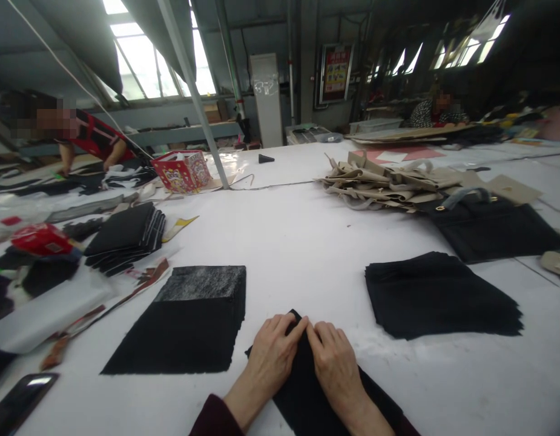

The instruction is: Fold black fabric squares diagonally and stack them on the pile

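A piece of black fabric (302,390) lies on the white table at the near edge, between and under my hands. My left hand (273,348) grips its far edge, fingers bent and the index fingertip by a corner. Close beside it, my right hand (334,357) pinches the same edge, and the two index fingertips nearly meet. Finger parts under the cloth are hidden. To the left is a stack of black fabric pieces (180,336) with a grey speckled strip along its far side. A second black fabric stack (436,297) sits to the right.
Beige bag parts (388,184) are heaped at the back right, near a black handbag (497,227). Folded black pieces (125,236), a red packet (46,240) and a phone (20,402) lie left. A slanted metal pole (195,97) meets the table. Two people work farther back.
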Demonstrator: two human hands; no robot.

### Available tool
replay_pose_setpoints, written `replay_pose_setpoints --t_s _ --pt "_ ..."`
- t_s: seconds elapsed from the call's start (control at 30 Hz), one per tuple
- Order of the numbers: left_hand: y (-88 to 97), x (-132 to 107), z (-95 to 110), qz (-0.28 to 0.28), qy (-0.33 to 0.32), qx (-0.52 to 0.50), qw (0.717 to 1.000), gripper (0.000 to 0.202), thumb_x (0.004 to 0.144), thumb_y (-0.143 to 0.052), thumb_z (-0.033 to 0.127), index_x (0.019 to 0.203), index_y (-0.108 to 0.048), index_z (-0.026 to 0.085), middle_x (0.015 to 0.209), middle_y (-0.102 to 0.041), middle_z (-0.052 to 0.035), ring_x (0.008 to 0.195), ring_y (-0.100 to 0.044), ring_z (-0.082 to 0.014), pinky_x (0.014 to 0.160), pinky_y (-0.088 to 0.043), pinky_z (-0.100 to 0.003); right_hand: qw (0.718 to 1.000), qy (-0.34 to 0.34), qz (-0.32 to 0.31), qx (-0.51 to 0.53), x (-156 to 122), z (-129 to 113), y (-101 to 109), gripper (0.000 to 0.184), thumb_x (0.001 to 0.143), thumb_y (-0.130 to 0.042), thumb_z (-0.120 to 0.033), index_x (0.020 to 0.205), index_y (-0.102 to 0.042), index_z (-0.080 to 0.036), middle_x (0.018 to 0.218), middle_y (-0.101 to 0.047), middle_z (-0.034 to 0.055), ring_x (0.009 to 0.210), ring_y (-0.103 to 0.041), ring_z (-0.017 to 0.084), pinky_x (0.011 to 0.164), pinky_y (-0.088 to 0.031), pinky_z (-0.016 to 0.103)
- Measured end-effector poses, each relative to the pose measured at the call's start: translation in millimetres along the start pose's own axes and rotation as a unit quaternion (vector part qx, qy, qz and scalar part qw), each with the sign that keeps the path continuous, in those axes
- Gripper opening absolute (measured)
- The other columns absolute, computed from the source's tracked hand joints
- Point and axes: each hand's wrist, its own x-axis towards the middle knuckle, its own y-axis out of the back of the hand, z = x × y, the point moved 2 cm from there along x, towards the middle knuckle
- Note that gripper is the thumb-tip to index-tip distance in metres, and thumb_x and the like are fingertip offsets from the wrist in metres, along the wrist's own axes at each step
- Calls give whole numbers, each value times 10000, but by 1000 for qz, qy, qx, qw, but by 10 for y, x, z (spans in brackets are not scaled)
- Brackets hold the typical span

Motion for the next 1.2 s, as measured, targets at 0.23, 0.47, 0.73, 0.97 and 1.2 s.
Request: replay_pose_setpoints --t_s 0.23,0.47,0.73,0.97,1.2 --pt "-88 -8 -45 15 2 0 1000 459 936 -444 111 1368 -481 260 1198 -558 -83 1029 -537 -237 889 -484 -409 999 19 35 3 -10 4 -26 327 933 -353 -46 1171 -570 -101 863 -539 76 771 -482 212 699 -388 361" --pt "-82 -9 -54 23 14 -2 1000 427 950 -460 142 1358 -499 259 1191 -563 -80 1036 -540 -233 897 -490 -405 999 20 18 18 -15 13 -65 340 947 -341 -59 1214 -549 -94 873 -528 72 779 -479 207 698 -386 359" --pt "-64 -1 -56 33 29 -6 999 411 950 -473 166 1352 -511 240 1182 -564 -92 1043 -543 -240 888 -494 -409 999 21 27 17 -7 11 -56 323 927 -371 -44 1177 -569 -98 866 -530 75 775 -480 212 692 -381 358" --pt "-59 2 -50 35 39 5 999 406 952 -476 185 1352 -511 236 1169 -574 -85 1047 -540 -234 898 -481 -401 999 16 17 21 -12 8 -66 328 936 -363 -55 1193 -559 -109 873 -534 75 783 -484 210 705 -386 357" --pt "5 49 -125 59 70 67 994 387 951 -510 262 1334 -523 211 1220 -592 -87 1072 -541 -254 950 -428 -444 999 23 23 18 -27 20 -80 322 926 -380 -47 1181 -565 -115 887 -538 76 791 -484 214 707 -384 359"
